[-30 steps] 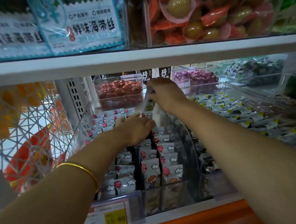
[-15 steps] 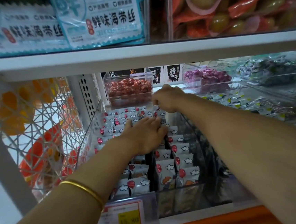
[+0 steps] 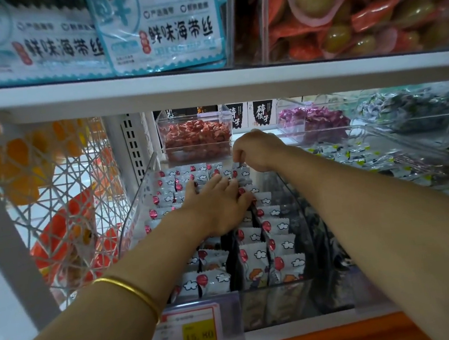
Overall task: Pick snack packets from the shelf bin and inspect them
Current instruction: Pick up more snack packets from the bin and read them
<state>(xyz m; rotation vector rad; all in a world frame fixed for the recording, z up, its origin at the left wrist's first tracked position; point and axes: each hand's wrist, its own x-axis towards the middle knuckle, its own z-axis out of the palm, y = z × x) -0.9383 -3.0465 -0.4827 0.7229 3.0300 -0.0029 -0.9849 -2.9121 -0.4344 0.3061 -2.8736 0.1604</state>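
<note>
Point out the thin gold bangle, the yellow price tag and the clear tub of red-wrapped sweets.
Thin gold bangle (image 3: 130,289): head view, top of band.
Yellow price tag (image 3: 199,336): head view, its centre.
Clear tub of red-wrapped sweets (image 3: 197,152): head view, front wall.

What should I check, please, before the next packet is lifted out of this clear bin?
1. Right hand pinches the back packet by its top edge: ok.
2. Left hand lies flat on the packet rows: ok.
3. Neighbours clear of the back packet: cannot tell.
4. Room to lift between bin and upper shelf: ok.
5. Print on the back packet readable from here: not ok.
</note>
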